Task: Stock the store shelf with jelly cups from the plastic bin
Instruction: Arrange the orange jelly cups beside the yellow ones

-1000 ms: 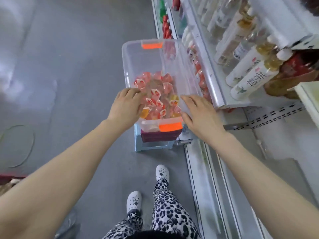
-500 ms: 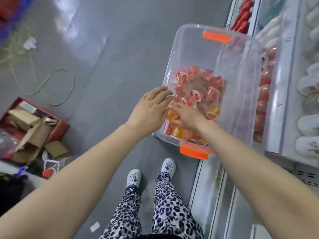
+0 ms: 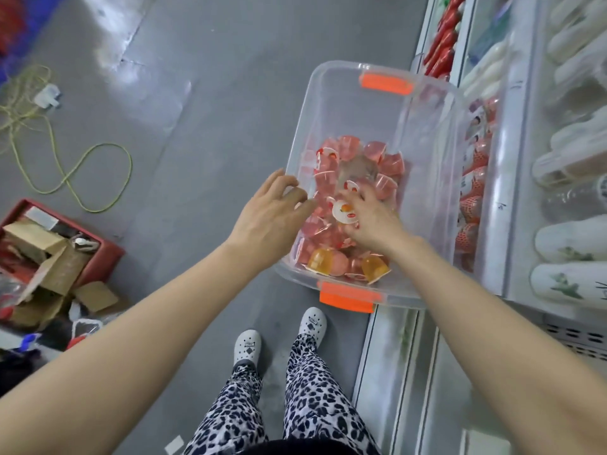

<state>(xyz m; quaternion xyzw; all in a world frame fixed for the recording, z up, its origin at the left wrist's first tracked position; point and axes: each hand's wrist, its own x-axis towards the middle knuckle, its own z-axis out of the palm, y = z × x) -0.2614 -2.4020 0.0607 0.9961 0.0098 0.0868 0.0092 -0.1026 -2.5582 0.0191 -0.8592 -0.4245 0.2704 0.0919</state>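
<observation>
The right hand (image 3: pixel 371 221) reaches inside the plastic bin (image 3: pixel 328 93), fingers closed around a jelly cup (image 3: pixel 345 212) atop the pile; the left hand (image 3: pixel 269 218), fingers loosely spread, rests against the bin's left wall beside the shelf (image 3: pixel 502 192).

We stand in a shop aisle: stocked shelves (image 3: pixel 512 192) of bottles (image 3: pixel 571 280) and packaged goods line the grey floor (image 3: pixel 197 93).

Single head view, steep downward look, close over plastic bin (image 3: pixel 331 93) beside shelf (image 3: pixel 512 192), floor (image 3: pixel 197 93) left.
</observation>
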